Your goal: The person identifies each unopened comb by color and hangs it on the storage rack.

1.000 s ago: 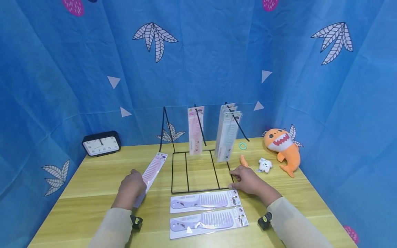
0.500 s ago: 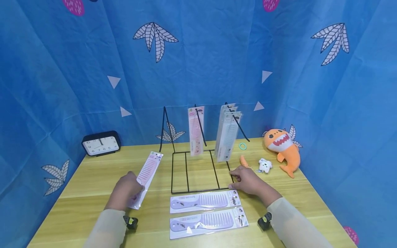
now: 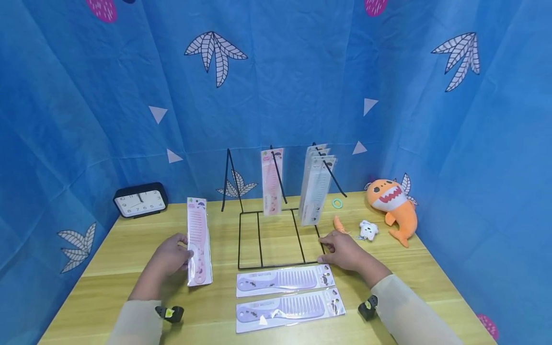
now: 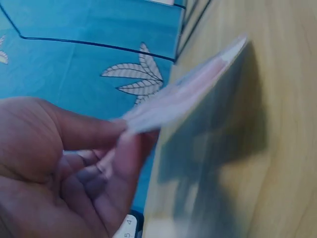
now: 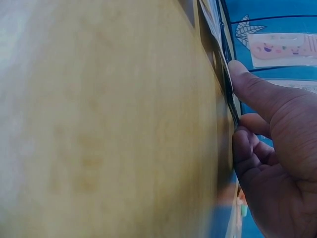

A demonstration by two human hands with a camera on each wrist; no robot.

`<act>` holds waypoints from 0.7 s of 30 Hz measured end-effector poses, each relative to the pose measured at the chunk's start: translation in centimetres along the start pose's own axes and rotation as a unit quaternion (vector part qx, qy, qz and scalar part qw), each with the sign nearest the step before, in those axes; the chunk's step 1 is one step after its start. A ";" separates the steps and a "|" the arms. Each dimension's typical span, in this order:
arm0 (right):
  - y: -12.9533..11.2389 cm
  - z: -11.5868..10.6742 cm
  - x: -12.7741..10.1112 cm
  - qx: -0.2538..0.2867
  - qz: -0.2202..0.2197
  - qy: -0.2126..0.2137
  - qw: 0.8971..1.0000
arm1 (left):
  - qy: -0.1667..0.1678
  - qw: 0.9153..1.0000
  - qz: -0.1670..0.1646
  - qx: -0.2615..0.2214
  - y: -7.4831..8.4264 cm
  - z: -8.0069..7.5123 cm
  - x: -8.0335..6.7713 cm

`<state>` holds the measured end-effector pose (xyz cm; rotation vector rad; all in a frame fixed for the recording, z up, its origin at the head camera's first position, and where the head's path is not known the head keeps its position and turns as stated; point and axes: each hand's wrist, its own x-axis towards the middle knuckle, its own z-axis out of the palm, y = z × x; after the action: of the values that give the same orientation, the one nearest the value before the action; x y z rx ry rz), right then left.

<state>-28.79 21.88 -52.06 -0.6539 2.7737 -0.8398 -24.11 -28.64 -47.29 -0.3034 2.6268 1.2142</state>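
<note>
The pink comb pack (image 3: 199,242) stands nearly upright above the left half of the bench (image 3: 129,249), its lower end low over the surface; contact with the wood cannot be confirmed. The left hand (image 3: 170,256) pinches the pack's lower left edge between thumb and fingers (image 4: 126,158). The right hand (image 3: 345,251) rests on the bench with curled fingers against the front right corner of the black wire rack (image 3: 276,237). The rack stands at bench centre and carries hung comb packs (image 3: 316,184). Two purple comb packs (image 3: 284,292) lie flat near the front edge. A clock (image 3: 141,200) occupies the rear left corner; an orange plush shark (image 3: 394,206) lies toward the rear right.
</note>
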 end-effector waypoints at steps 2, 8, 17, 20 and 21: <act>0.0 0.0 0.0 0.003 0.002 -0.001 1.000 | 0.004 0.999 0.011 -0.036 0.2 -0.2 -0.3; 0.0 0.1 0.0 0.004 0.004 0.000 1.000 | 0.024 0.992 0.077 -0.097 0.5 -0.4 -1.1; 0.0 0.1 0.0 -0.002 0.005 0.000 1.000 | 0.014 0.975 0.211 -0.070 0.7 0.3 -2.6; 0.0 0.0 0.1 -0.011 0.004 0.004 1.000 | 0.023 0.968 0.243 -0.052 1.1 0.6 -3.1; 0.1 0.1 0.1 -0.009 0.004 0.003 1.000 | 0.024 0.966 0.254 -0.053 1.2 0.7 -3.3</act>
<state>-28.91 21.83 -52.15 -0.6426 2.7911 -0.8182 -21.21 -27.00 -45.89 0.3550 2.7782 1.5111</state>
